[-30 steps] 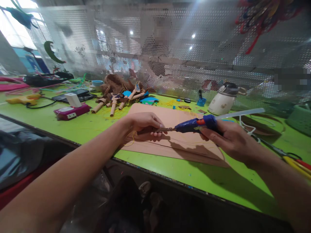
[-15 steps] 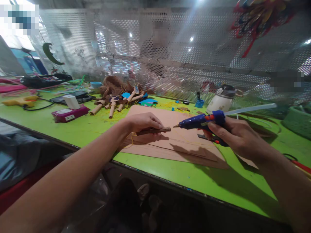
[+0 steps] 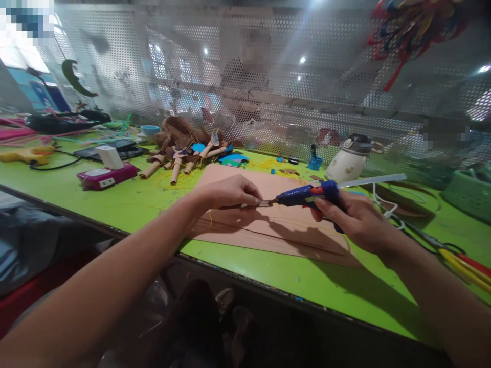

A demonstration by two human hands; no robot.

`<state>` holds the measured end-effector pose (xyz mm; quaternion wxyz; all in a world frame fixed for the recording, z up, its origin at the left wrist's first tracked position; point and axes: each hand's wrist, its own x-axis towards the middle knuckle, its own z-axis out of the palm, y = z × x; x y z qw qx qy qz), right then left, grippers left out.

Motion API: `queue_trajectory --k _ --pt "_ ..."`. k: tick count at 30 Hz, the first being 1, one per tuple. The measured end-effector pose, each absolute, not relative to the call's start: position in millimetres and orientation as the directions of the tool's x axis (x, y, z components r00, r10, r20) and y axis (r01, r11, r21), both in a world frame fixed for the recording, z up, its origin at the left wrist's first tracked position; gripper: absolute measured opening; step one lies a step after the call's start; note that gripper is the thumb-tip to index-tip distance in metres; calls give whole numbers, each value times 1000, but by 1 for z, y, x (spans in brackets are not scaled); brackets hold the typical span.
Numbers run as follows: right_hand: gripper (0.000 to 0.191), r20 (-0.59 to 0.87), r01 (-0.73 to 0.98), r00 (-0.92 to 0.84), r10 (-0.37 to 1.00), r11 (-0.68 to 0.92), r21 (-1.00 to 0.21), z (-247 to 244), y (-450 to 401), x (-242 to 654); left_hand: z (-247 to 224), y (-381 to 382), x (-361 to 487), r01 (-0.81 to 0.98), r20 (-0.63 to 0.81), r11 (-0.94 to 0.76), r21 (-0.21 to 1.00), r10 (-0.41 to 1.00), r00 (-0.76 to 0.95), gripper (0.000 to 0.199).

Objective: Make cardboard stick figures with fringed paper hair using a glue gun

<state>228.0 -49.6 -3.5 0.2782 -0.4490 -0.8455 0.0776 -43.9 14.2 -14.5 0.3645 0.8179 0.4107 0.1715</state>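
Observation:
My left hand (image 3: 237, 192) is closed on a thin brown strip (image 3: 265, 203) that looks like cardboard, its end sticking out to the right past my fingertips. In my right hand (image 3: 355, 217) is a blue hot glue gun (image 3: 307, 194) with a clear glue stick (image 3: 374, 180) poking from its back. The gun's nozzle meets the free end of the strip, or is very close to it. Under both hands lie sheets of tan cardboard (image 3: 218, 230) on the green table (image 3: 153, 204).
Several rolled cardboard figures (image 3: 176, 166) lie behind my left hand. A magenta power strip (image 3: 107, 176) with a white plug sits at left. Back right stand a white bottle (image 3: 347, 158) and a green basket (image 3: 470, 186). Scissors with yellow-red handles (image 3: 460, 260) lie at right.
My right hand has brought the glue gun left, so its nozzle is now at the strip's end. My left hand keeps its hold on the strip, shifted slightly.

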Motion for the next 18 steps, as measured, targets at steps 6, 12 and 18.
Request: queue_trajectory --k 6,12,18 --pt "38 388 725 -448 806 581 -370 -3 -51 229 -16 15 -46 531 -41 -383 756 781 623 24" --pt "38 359 726 -442 822 563 -395 -7 -47 226 -15 14 -44 527 -46 -381 760 778 627 27" --pt "37 405 731 -450 796 589 -345 -4 -50 228 -14 14 -44 561 -55 -383 733 790 611 25"
